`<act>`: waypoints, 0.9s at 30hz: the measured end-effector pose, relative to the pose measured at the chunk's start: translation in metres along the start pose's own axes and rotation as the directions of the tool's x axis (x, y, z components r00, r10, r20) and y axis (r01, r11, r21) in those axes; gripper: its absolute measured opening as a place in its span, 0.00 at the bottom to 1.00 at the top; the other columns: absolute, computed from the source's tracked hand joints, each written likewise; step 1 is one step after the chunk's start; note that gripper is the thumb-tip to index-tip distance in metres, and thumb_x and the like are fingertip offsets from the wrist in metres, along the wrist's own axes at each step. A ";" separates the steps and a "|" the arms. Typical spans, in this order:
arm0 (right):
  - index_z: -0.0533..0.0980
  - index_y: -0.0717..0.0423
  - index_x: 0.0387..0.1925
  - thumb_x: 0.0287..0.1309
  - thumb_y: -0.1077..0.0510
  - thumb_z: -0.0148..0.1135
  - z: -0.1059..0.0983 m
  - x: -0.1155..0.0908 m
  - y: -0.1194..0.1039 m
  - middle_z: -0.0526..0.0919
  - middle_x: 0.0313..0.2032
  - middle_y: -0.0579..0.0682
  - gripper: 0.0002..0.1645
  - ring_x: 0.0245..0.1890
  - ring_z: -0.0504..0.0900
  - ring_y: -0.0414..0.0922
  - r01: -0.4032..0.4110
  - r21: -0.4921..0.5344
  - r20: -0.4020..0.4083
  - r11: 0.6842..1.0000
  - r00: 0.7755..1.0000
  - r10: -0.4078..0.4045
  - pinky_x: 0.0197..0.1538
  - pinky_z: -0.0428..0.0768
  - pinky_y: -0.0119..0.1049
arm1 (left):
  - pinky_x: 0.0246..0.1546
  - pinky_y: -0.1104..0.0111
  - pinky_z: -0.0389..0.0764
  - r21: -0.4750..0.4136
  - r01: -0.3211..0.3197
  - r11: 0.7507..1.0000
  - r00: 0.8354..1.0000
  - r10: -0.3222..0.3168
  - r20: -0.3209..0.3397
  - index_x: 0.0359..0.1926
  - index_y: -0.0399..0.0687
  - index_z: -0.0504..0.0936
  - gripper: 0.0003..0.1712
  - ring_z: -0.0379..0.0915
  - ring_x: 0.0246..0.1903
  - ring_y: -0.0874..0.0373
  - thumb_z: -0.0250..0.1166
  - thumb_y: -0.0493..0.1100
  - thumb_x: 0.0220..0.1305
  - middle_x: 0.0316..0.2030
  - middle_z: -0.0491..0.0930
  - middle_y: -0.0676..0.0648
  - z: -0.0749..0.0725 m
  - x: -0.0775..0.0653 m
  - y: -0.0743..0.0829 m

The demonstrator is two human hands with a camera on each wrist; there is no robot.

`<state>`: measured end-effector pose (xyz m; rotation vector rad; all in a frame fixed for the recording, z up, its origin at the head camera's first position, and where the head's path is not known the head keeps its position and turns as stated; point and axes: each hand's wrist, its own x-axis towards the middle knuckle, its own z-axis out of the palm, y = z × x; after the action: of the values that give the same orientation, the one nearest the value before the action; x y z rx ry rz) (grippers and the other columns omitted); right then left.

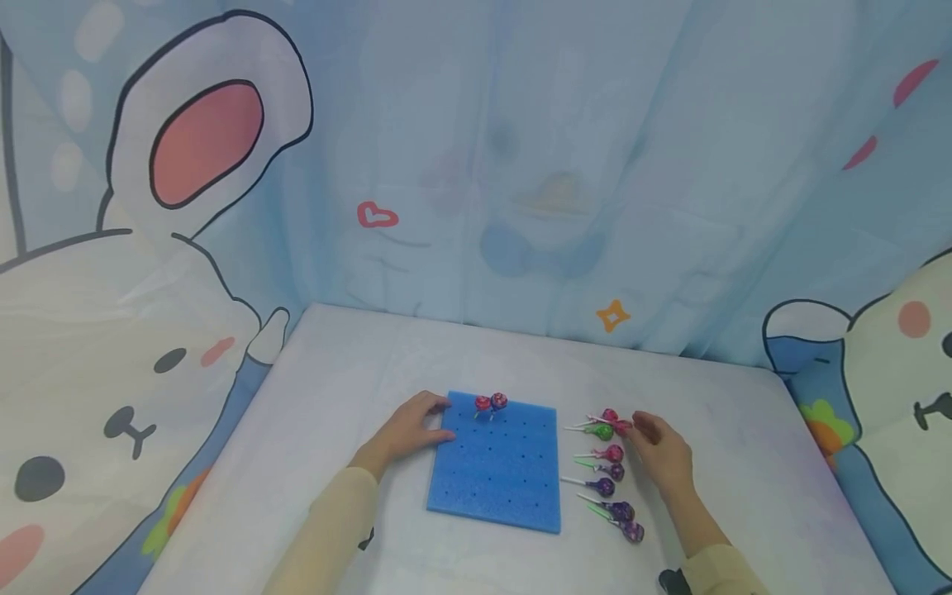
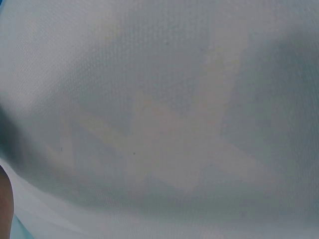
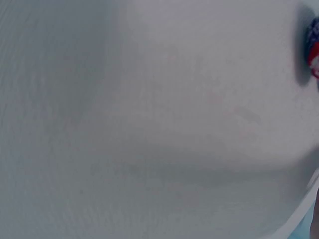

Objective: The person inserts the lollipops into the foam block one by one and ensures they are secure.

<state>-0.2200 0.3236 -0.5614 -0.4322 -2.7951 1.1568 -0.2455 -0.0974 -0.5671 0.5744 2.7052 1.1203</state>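
Observation:
My left hand (image 1: 409, 426) rests at the left edge of a blue foam board (image 1: 491, 471) dotted with small holes, its thumb and fingers spread over the edge. Near the board's far edge, a red lollipop (image 1: 483, 403) and a red-and-purple lollipop (image 1: 499, 402) stand upright by their sticks. To the right of the board, my right hand (image 1: 662, 454) pinches the candy end of a pink lollipop (image 1: 622, 427) at the far end of a loose column. Right beside that one lie a red lollipop (image 1: 610, 415) and a green lollipop (image 1: 603, 432).
Nearer to me, several more lollipops lie with sticks pointing left, among them a pink one (image 1: 613, 453) and a purple one (image 1: 633, 531). Everything sits on a white-covered table (image 1: 357, 347). A printed blue curtain (image 1: 476, 165) hangs behind it.

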 end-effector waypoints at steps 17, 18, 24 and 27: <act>0.69 0.62 0.64 0.66 0.57 0.60 0.009 0.006 0.012 0.73 0.61 0.67 0.28 0.62 0.69 0.65 0.126 -0.151 0.045 0.980 0.992 -0.120 0.64 0.69 0.60 | 0.62 0.59 0.72 0.001 -0.002 1.000 1.000 0.002 0.010 0.63 0.48 0.72 0.34 0.70 0.59 0.55 0.70 0.56 0.60 0.57 0.75 0.49 0.000 -0.001 0.001; 0.69 0.62 0.64 0.66 0.58 0.60 0.010 0.006 0.013 0.72 0.61 0.67 0.27 0.62 0.69 0.65 0.129 -0.157 0.039 0.979 0.991 -0.125 0.64 0.68 0.60 | 0.62 0.59 0.72 0.003 -0.002 1.000 1.000 0.002 0.009 0.63 0.49 0.72 0.34 0.70 0.59 0.55 0.70 0.56 0.60 0.57 0.75 0.49 0.000 -0.001 0.001; 0.71 0.63 0.61 0.65 0.60 0.61 0.013 0.006 0.012 0.73 0.60 0.67 0.25 0.62 0.69 0.65 0.136 -0.171 -0.006 0.976 0.990 -0.139 0.63 0.70 0.60 | 0.63 0.60 0.71 0.003 0.009 1.000 1.000 -0.009 0.007 0.63 0.50 0.72 0.35 0.70 0.60 0.55 0.70 0.57 0.59 0.58 0.74 0.50 0.001 0.000 -0.001; 0.72 0.63 0.60 0.64 0.60 0.62 0.013 0.006 0.011 0.74 0.59 0.66 0.24 0.61 0.70 0.65 0.138 -0.167 -0.025 0.976 0.989 -0.144 0.62 0.71 0.59 | 0.63 0.60 0.71 0.005 0.002 1.000 1.000 -0.002 0.004 0.63 0.50 0.72 0.35 0.70 0.60 0.55 0.69 0.57 0.59 0.58 0.74 0.50 0.001 0.001 -0.003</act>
<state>-0.2261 0.3238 -0.5787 -0.2590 -2.8462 0.8845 -0.2467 -0.0984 -0.5694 0.5746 2.7049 1.1116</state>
